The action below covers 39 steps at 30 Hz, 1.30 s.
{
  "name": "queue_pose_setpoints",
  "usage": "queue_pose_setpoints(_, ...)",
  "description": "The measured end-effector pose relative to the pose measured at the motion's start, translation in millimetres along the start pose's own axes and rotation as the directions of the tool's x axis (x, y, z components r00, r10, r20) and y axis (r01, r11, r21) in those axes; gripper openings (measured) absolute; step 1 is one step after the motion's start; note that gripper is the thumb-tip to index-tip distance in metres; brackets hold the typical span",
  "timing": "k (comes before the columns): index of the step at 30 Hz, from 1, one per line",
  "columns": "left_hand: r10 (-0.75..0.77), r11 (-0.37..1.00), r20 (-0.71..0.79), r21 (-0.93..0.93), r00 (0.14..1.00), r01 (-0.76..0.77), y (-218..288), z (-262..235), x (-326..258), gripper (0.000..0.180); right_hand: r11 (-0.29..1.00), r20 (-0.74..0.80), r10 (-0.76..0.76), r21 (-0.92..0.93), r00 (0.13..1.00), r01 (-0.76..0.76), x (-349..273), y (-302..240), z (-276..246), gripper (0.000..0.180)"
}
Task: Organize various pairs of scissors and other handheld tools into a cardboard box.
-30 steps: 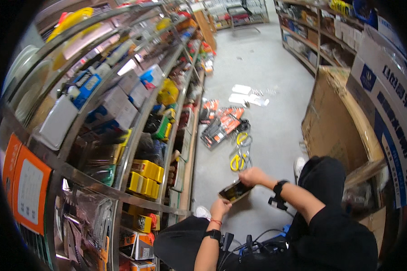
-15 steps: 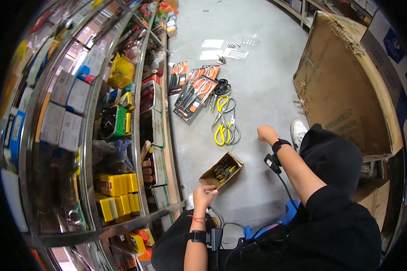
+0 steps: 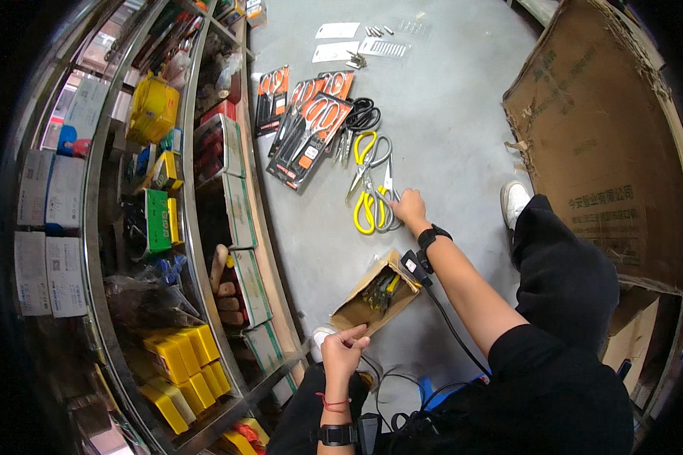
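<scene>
A small open cardboard box (image 3: 347, 312) stands tilted on the floor in front of me, holding several yellow-and-dark hand tools (image 3: 381, 292). My left hand (image 3: 343, 350) pinches the box's near edge between thumb and fingers. Beyond the box lie two large pairs of scissors, one with yellow handles (image 3: 366, 214) and one with grey handles (image 3: 388, 218), partly overlapping. My right hand (image 3: 409, 208) is at the grey handles' right side, its fingers curled against them; the fingertips are partly hidden. Both wrists carry black straps with a small device.
Packaged orange-handled scissors (image 3: 311, 140) and black-handled scissors (image 3: 364, 114) lie farther off. White cards (image 3: 337, 30) and small metal bits (image 3: 355, 59) are beyond. Shelves with boxed goods (image 3: 178, 353) line the left; a big torn carton (image 3: 599, 144) stands right.
My right hand has moved left and forward to the grey-handled scissors. My left hand stays at the box edge, and the box now leans more. The view has shifted.
</scene>
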State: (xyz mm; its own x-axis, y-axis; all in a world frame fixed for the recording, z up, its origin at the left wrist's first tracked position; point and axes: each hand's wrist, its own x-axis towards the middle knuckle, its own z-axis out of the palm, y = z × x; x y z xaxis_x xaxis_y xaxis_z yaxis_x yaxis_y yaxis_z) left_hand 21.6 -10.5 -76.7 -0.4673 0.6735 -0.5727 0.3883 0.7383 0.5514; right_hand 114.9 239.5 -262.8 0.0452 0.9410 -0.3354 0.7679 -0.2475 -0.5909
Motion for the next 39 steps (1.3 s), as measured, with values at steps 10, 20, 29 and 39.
queue_pose_setpoints(10,0.054,0.998,-0.024,-0.026,0.998,-0.055,4,0,2,0.024,0.951,0.265,-0.178,-0.201,0.948,0.235,20,10,-1,0.022)
queue_pose_setpoints(20,0.145,0.988,-0.102,-0.044,0.984,-0.150,-9,1,5,0.023,0.940,0.459,-0.241,-0.109,0.855,0.323,17,-15,-81,0.021)
queue_pose_setpoints(29,0.207,0.978,-0.125,0.065,0.970,-0.200,-11,5,9,0.021,0.700,0.393,-0.662,0.627,0.639,0.340,-74,-64,-163,0.010)
queue_pose_setpoints(39,0.220,0.975,-0.218,0.079,0.951,-0.207,-12,15,-3,0.020,0.512,0.346,-0.857,0.502,0.381,0.697,-169,-57,-176,0.015)
